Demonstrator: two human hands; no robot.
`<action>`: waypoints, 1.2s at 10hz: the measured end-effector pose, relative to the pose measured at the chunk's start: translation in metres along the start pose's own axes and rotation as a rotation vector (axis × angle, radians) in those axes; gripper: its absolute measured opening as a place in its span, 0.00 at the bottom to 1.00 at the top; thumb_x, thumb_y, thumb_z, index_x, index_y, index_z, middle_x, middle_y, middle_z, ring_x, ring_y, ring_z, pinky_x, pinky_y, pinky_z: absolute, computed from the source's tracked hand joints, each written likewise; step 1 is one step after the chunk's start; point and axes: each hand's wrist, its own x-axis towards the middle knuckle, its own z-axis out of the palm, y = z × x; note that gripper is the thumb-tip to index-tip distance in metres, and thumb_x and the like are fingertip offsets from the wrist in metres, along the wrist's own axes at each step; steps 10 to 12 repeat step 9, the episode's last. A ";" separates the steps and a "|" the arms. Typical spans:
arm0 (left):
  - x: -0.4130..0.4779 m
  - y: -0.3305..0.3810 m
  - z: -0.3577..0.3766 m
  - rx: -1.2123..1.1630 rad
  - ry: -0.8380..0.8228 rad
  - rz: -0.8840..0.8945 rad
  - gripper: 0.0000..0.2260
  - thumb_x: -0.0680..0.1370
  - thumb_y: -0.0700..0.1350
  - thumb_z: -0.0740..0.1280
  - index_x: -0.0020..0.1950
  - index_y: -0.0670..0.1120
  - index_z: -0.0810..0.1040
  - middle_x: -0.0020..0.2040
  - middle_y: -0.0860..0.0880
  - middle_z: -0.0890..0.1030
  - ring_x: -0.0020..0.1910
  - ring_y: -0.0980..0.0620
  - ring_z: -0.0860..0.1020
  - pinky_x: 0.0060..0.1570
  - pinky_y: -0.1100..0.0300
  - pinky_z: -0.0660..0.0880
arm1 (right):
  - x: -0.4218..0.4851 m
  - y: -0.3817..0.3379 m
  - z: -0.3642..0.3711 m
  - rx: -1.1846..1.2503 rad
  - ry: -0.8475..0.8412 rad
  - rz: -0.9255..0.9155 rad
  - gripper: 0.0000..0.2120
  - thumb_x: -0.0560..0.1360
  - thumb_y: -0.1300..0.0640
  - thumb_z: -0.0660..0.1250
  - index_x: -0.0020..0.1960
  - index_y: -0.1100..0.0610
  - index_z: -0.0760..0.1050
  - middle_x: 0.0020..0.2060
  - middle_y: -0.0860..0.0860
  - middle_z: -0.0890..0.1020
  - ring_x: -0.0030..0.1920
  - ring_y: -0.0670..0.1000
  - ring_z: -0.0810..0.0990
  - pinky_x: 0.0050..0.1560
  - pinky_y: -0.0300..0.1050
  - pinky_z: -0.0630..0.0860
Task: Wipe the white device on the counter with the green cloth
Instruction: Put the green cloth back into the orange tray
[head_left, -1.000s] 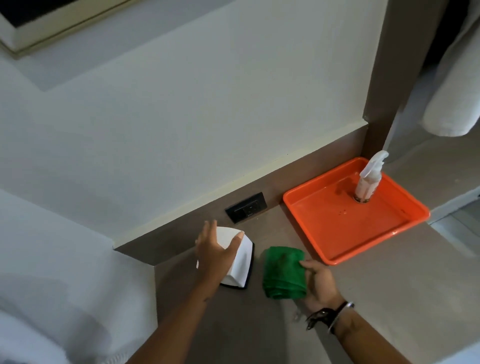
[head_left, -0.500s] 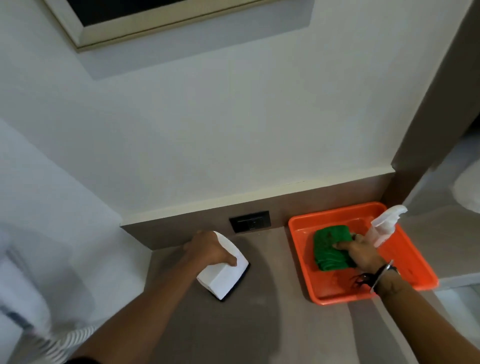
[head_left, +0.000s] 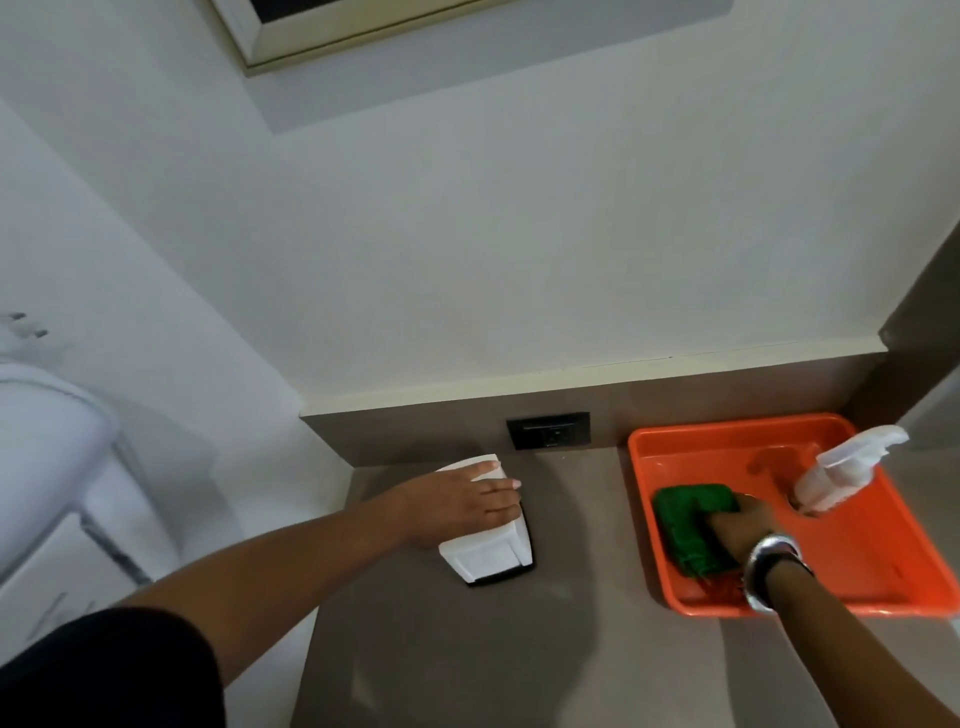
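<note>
Left hand (head_left: 457, 501) lies flat, fingers spread, on white device (head_left: 483, 553) on counter (head_left: 571, 649); right hand (head_left: 740, 527) grips green cloth (head_left: 685, 519) inside orange tray (head_left: 883, 561).

Left hand (head_left: 462, 501) lies flat, palm down, on white device (head_left: 485, 553) w/ black base on brown counter (head_left: 467, 649). Right hand (head_left: 737, 525) presses green cloth (head_left: 685, 519) inside orange tray (head_left: 883, 561), beside spray bottle (head_left: 841, 473). Black outlet (head_left: 548, 430) on wall strip behind.
</note>
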 end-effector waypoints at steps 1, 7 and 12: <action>-0.007 0.000 0.005 -0.012 0.071 0.013 0.26 0.77 0.41 0.64 0.75 0.45 0.63 0.77 0.47 0.65 0.76 0.47 0.61 0.74 0.47 0.62 | -0.016 0.000 0.009 -0.227 0.065 -0.029 0.10 0.72 0.62 0.64 0.48 0.65 0.80 0.49 0.66 0.84 0.50 0.65 0.81 0.54 0.54 0.75; -0.011 0.020 0.009 -1.232 0.028 -0.881 0.62 0.60 0.64 0.80 0.80 0.46 0.45 0.81 0.48 0.47 0.79 0.50 0.45 0.78 0.50 0.44 | -0.070 0.023 -0.014 -0.291 0.202 -0.050 0.28 0.73 0.50 0.66 0.70 0.60 0.70 0.66 0.64 0.75 0.66 0.67 0.73 0.67 0.62 0.70; -0.009 0.017 0.009 -1.163 -0.007 -0.817 0.57 0.64 0.58 0.80 0.79 0.46 0.45 0.81 0.50 0.48 0.79 0.51 0.47 0.77 0.53 0.52 | -0.077 0.032 -0.009 -0.304 0.257 -0.083 0.26 0.73 0.54 0.68 0.68 0.63 0.72 0.65 0.66 0.77 0.65 0.67 0.73 0.67 0.62 0.69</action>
